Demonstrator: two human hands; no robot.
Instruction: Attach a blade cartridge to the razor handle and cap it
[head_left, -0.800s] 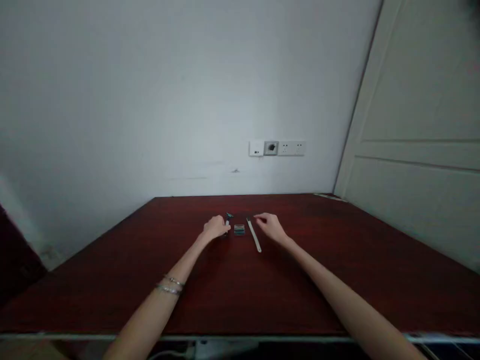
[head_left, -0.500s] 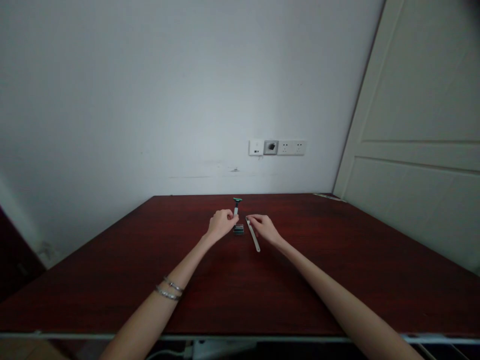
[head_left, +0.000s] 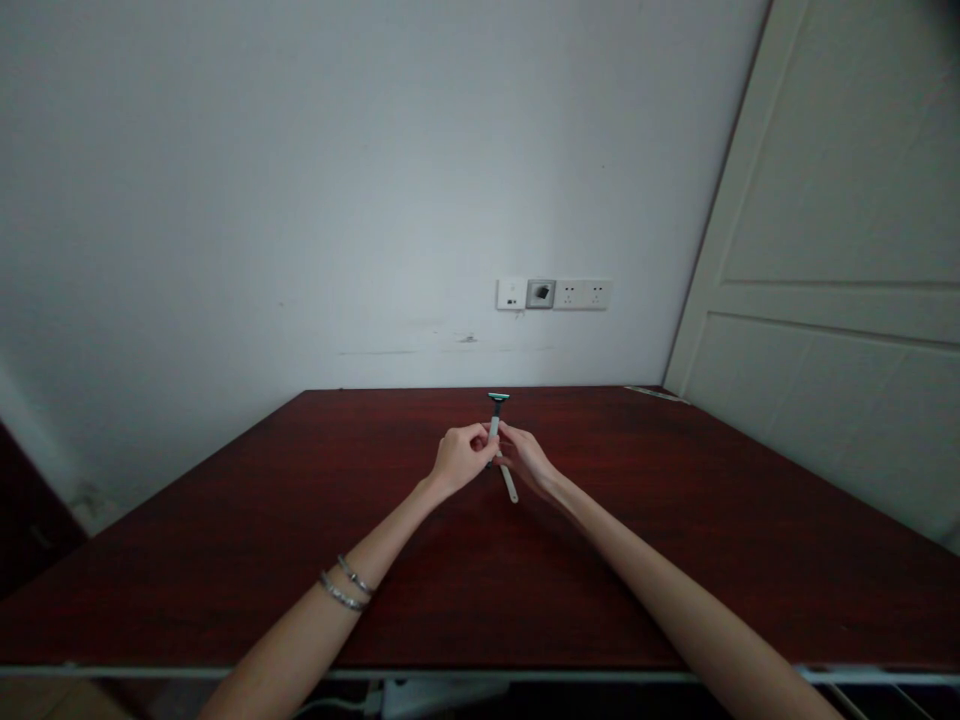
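A razor [head_left: 494, 428] with a pale handle and a green-and-black head stands head-up between my hands. My left hand [head_left: 461, 457] is closed around its handle from the left. From the right, the fingertips of my right hand [head_left: 527, 460] meet the same handle, seemingly pinching it. Below them a slim, pale strip with a hole in its near end [head_left: 509, 485] lies on the table, its far end hidden by the hands. The small clear case is covered by my left hand.
The dark red wooden table [head_left: 360, 480] reaches back to a white wall with a row of sockets [head_left: 555, 294]. A pale panelled door [head_left: 825, 330] borders the right side. A flat strip [head_left: 657, 395] lies at the far right corner.
My left hand has carried the razor a little to the right. My right hand's fingers have gone from beside the pale strip to the razor's handle. The clear case is now hidden.
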